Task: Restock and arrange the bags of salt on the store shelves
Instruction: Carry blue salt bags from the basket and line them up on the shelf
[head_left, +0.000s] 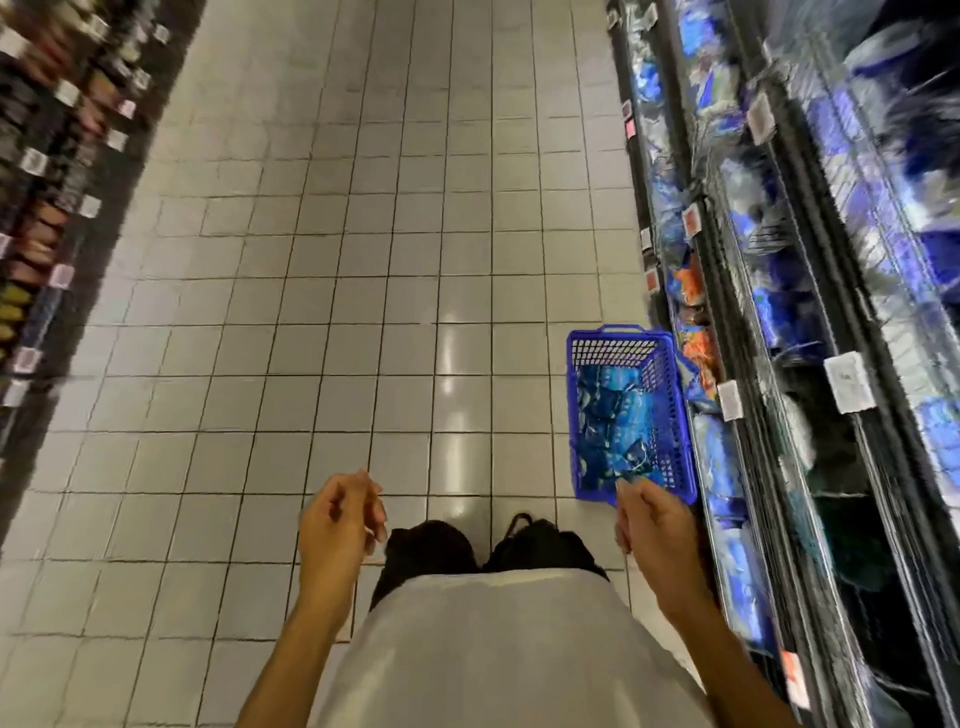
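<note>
We see both hands empty: left hand (340, 519) fingers loosely curled; right hand (652, 525) same, at 6 o'clock of the blue basket (675, 405); salt bags (615, 431) inside it, on floor (363, 260) beside shelves (769, 322) at 3 o'clock.

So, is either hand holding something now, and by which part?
Nothing is held. The left hand and right hand hang loosely curled above the floor; the blue bags lie in the basket.
</note>
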